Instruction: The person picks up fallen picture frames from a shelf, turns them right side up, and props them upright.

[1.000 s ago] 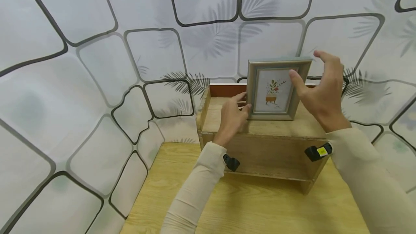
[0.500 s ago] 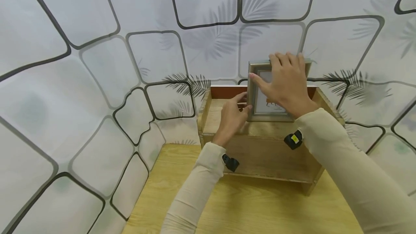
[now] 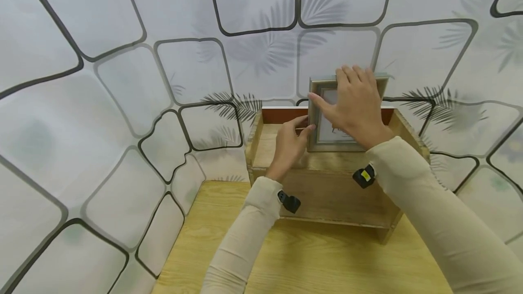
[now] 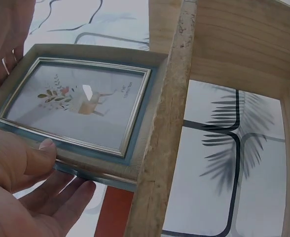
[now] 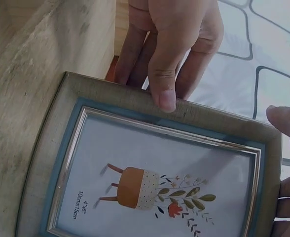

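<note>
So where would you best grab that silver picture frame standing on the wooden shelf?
By its two side edges, from the front: the silver picture frame stands upright on the wooden shelf, narrow borders exposed, as the left hand and right hand show.

A picture frame is stood upright on top of a shelf unit, which is set on a table against the wall at 12 o'clock, with the left hand placed at the frame's 9 o'clock edge and the right hand laid before its face.

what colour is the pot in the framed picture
Orange-brown with small white dots, on thin legs; the pot inside the picture frame shows best in the right wrist view.
</note>
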The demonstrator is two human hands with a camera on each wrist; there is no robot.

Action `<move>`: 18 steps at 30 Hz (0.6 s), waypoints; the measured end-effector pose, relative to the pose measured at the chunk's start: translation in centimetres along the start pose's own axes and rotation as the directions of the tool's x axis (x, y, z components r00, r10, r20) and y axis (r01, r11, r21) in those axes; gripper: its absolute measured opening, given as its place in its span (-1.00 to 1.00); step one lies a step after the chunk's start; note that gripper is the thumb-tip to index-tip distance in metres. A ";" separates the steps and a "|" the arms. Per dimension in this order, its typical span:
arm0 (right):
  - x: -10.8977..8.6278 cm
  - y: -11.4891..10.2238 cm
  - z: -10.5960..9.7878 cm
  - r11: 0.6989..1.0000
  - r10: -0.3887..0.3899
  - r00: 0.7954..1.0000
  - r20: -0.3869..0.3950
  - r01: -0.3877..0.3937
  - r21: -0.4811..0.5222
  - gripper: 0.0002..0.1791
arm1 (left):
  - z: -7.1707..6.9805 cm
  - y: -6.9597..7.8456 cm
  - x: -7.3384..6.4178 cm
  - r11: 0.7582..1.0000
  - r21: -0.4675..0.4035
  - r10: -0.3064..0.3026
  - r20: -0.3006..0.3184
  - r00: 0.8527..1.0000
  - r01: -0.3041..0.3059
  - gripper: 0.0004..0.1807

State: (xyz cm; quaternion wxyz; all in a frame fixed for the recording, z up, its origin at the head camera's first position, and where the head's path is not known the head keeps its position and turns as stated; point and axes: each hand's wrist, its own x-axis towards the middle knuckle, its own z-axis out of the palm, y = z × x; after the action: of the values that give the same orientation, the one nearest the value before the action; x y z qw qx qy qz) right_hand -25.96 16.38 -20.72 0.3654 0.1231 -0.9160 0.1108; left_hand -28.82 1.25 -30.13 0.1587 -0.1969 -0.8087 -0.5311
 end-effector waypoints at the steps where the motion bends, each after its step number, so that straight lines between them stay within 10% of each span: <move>1: 0.0 -0.1 0.0 1.000 0.001 1.000 0.000 -0.001 0.002 -0.05 | 0.0 0.0 -0.1 1.000 0.010 0.006 -0.004 1.000 -0.006 -0.60; 18: 0.1 -0.8 -0.4 0.997 0.063 0.992 0.106 -0.066 0.026 0.13 | 0.4 0.1 -0.9 0.996 0.057 0.066 -0.041 0.997 -0.064 -0.61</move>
State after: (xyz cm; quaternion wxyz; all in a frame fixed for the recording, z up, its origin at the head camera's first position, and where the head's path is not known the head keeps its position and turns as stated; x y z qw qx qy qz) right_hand -25.51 15.68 -20.32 0.3110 0.1045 -0.9357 0.1295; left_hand -28.03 1.49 -30.57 0.1988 -0.2072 -0.8128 -0.5069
